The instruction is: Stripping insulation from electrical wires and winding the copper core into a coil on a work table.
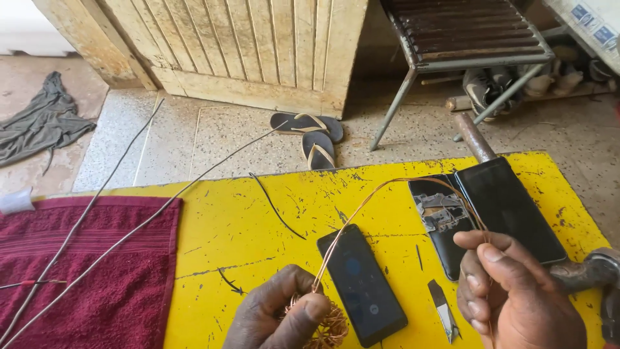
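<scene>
Item 1: copper wire [387, 189], one strand. I see it rise from a coil [326, 328], arch over the table [258, 220] and come down to the right hand [510, 291].

Item 2: coil, one, a loose tangle of the same wire. My left hand [278, 313] is closed round it at the near table edge, thumb pressed where the strand leaves, likely to keep the turns from springing.

Item 3: right hand, fingers curled and pinched on the strand's far end, well apart from the left, holding the loop taut.

Item 4: phones, two. One [361, 287] lies screen-up between the hands; the other [507, 207] rests on an opened back cover [439, 220], one, with bare parts showing.

Item 5: blade [444, 310], one, just beside the right hand, within easy reach.

Item 6: red towel [97, 271], one, on the table's left, with two long rods [129, 232] lying across it.

Item 7: sandals [313, 136], two, on the floor beyond.

Item 8: hammer [591, 271], one, at the right edge.
</scene>
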